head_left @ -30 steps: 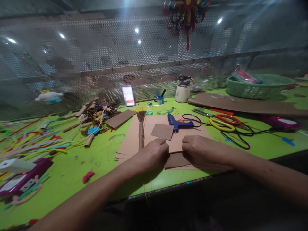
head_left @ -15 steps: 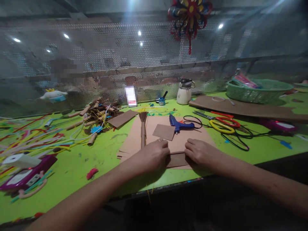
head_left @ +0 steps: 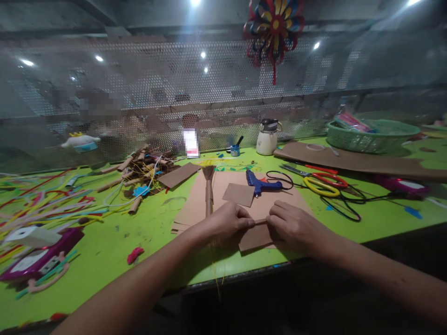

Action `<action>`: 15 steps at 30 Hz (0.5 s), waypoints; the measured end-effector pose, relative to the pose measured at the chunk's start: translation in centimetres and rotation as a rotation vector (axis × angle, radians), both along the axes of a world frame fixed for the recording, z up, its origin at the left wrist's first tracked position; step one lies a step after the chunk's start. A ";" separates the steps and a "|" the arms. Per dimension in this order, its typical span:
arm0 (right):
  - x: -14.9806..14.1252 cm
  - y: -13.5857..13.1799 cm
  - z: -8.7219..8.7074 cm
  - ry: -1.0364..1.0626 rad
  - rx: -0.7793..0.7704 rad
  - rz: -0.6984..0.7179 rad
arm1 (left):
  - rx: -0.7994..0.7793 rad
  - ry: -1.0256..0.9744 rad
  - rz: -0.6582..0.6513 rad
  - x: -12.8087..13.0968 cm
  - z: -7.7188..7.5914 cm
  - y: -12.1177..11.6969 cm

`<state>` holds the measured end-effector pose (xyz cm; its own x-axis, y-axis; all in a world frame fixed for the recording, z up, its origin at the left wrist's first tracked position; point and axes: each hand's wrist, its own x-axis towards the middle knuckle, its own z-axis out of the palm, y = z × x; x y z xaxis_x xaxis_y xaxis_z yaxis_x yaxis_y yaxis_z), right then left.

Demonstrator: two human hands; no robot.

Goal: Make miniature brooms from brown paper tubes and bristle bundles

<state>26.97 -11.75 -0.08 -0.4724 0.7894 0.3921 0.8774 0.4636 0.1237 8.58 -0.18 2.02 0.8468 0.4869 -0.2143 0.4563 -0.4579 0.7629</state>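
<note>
Faced a perforated metal screen behind a lime-green tabletop, under a red, blue and yellow looped ornament. Held a brown paper piece at the near side of the tabletop, over light-brown paper sheets. Clamped the grip of the left hand on the left part of its narrow, raised far edge, and the grip of the right hand on the right part. Could not tell whether that edge was folded or rolled. Saw, just beyond both hands, a small brown paper rectangle beside a blue hot-glue gun. Saw a paper-handled miniature broom lying partly behind the left forearm, and yellow-handled scissors touching an orange-handled pair to the right. Noticed paper tubes heaped at the left, near many coloured pipe cleaners and a purple power strip. Noted farther back a cream jug with a dark lid, and a green plastic basket at the right
</note>
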 end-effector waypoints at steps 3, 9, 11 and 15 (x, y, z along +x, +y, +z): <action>-0.1 -0.2 1.4 0.188 -0.117 -0.016 | 0.006 0.004 0.012 -0.2 -0.2 -0.1; -0.3 0.5 3.0 0.385 -0.403 0.024 | 0.091 -0.047 -0.035 -0.2 0.3 -1.0; -0.6 0.8 2.9 0.455 -0.426 0.027 | 0.162 -0.065 -0.047 -0.3 0.3 -1.3; -0.7 0.9 2.6 0.665 -0.489 -0.054 | 0.341 -0.090 -0.086 -0.4 0.3 -1.6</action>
